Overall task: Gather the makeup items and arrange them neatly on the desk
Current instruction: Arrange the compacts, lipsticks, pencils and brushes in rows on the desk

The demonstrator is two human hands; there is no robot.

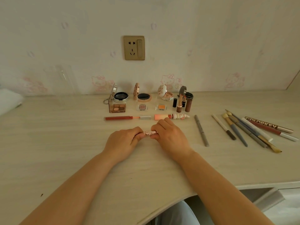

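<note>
On the bench [48, 143], near its middle, your left hand [121, 142] and right hand [170, 137] both grip one small pink tube [149, 132] by its ends.

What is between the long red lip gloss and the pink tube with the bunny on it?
Only bare desk. In the head view, the red lip gloss ends in a silver cap, then a short empty gap, then the pink bunny tube.

soft warm light – edges bowed, slightly blurred

Small rose-gold metallic lipstick tube [149, 132]: horizontal, just above the pale wood-grain desk [65, 143], near its front centre; ends hidden.
</note>
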